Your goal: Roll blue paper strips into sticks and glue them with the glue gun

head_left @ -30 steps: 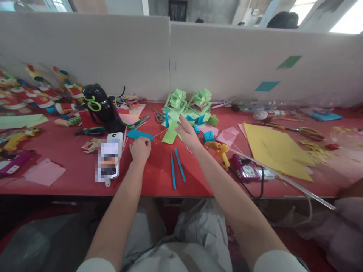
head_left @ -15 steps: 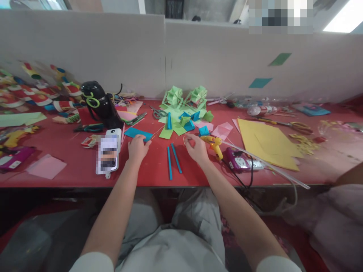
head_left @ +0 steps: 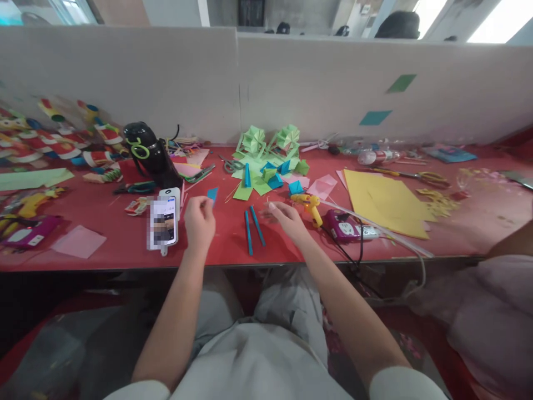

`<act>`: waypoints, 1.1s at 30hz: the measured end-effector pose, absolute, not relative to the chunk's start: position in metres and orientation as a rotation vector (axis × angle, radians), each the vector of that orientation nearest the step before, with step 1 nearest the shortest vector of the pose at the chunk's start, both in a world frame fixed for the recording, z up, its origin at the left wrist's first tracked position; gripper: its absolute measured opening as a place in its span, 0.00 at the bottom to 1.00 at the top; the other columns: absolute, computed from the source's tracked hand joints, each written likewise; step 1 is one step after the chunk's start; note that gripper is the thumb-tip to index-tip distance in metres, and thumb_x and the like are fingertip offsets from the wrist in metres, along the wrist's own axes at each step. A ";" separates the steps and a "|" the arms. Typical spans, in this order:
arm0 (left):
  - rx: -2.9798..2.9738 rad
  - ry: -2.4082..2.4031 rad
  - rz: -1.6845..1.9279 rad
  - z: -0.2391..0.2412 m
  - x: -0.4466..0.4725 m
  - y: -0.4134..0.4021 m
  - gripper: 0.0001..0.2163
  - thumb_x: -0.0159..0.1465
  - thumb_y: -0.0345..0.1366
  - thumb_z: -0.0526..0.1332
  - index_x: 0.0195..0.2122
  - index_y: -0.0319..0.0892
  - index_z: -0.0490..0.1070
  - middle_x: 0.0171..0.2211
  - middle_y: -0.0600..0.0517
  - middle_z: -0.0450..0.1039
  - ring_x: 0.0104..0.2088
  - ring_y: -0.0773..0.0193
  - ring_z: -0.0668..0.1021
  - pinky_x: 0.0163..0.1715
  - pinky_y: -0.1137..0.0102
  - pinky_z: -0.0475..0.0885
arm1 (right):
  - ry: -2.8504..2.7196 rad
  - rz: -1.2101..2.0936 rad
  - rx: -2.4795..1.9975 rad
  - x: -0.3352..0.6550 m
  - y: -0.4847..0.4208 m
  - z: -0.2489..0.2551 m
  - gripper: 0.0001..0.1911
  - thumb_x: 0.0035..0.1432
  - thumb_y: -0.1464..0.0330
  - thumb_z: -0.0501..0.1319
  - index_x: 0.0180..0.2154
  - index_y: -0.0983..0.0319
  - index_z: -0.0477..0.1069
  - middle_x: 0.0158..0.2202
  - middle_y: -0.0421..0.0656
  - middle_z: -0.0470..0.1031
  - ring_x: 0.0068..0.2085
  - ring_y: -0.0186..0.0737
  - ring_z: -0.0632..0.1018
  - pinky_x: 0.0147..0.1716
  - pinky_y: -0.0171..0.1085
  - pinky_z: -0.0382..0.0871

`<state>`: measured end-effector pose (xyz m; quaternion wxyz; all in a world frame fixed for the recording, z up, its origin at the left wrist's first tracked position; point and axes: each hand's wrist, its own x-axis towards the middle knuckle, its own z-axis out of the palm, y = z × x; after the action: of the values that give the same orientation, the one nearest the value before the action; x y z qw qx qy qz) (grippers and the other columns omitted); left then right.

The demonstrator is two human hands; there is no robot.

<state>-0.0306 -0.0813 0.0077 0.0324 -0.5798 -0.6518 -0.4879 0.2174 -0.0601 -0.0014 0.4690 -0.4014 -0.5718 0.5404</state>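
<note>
My left hand (head_left: 200, 223) is closed, its fingers pinching a blue paper strip (head_left: 212, 194) that shows mostly edge-on past the fingertips. To the right, my right hand (head_left: 288, 221) is held above the table with thumb and fingers drawn together. Its fingertips are smeared by motion, and a thin pale sliver seems to stick up there, too small to name. Between the hands lie two narrow blue paper rolls (head_left: 253, 230). Behind them are green paper pieces (head_left: 245, 191), folded blue paper pieces (head_left: 275, 180) and two light green folded paper balls (head_left: 253, 140).
A yellow glue gun (head_left: 308, 204) lies beside my right hand, near a purple power strip (head_left: 343, 226) with cords. A phone (head_left: 166, 219) and a black bottle (head_left: 152, 155) stand left. Yellow paper sheets (head_left: 383, 203) and scissors (head_left: 431, 178) are right. A partition (head_left: 145, 78) rises behind.
My left hand has lifted the blue paper strip off the table and turned it, drawing it nearer. My right hand has dropped slightly closer to the table's front. The view has tilted slightly.
</note>
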 end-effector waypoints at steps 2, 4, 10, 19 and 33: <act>-2.157 -1.761 -1.477 0.013 -0.003 -0.094 0.08 0.71 0.37 0.54 0.38 0.43 0.70 0.40 0.46 0.77 0.43 0.58 0.78 0.46 0.65 0.71 | -1.281 1.586 -0.885 0.207 -0.066 0.002 0.28 0.58 0.43 0.61 0.45 0.59 0.75 0.41 0.49 0.80 0.40 0.46 0.82 0.40 0.45 0.78; -2.538 -1.566 -1.316 0.014 0.025 -0.106 0.08 0.72 0.35 0.53 0.38 0.44 0.71 0.43 0.47 0.78 0.45 0.58 0.78 0.47 0.64 0.71 | -1.225 1.575 -0.887 0.202 -0.070 0.003 0.26 0.55 0.45 0.64 0.44 0.59 0.75 0.39 0.46 0.80 0.38 0.44 0.81 0.38 0.42 0.77; -2.695 -1.467 -1.373 -0.003 0.061 -0.125 0.05 0.70 0.37 0.58 0.40 0.45 0.73 0.49 0.47 0.78 0.51 0.57 0.79 0.52 0.61 0.72 | -1.265 0.854 -1.181 0.237 -0.076 -0.015 0.17 0.56 0.57 0.62 0.40 0.63 0.77 0.36 0.45 0.79 0.39 0.44 0.78 0.42 0.42 0.74; -2.513 -2.009 -1.382 -0.008 0.036 -0.090 0.18 0.66 0.37 0.61 0.57 0.41 0.66 0.58 0.40 0.71 0.58 0.54 0.74 0.58 0.61 0.69 | -1.511 0.887 -1.264 0.293 -0.078 -0.028 0.19 0.54 0.58 0.63 0.45 0.62 0.78 0.40 0.47 0.81 0.40 0.47 0.81 0.42 0.46 0.76; -2.340 -2.553 -0.202 0.013 0.042 -0.098 0.11 0.64 0.43 0.57 0.30 0.45 0.72 0.36 0.42 0.79 0.41 0.45 0.82 0.38 0.58 0.73 | -1.826 0.227 -1.151 0.237 -0.118 -0.026 0.11 0.64 0.71 0.55 0.44 0.59 0.75 0.46 0.50 0.76 0.49 0.47 0.77 0.52 0.47 0.72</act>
<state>0.0418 -0.0978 0.0128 -0.1629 -0.6655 -0.7262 -0.0574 0.2365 -0.1181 -0.0264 0.4667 -0.4689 -0.7441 0.0925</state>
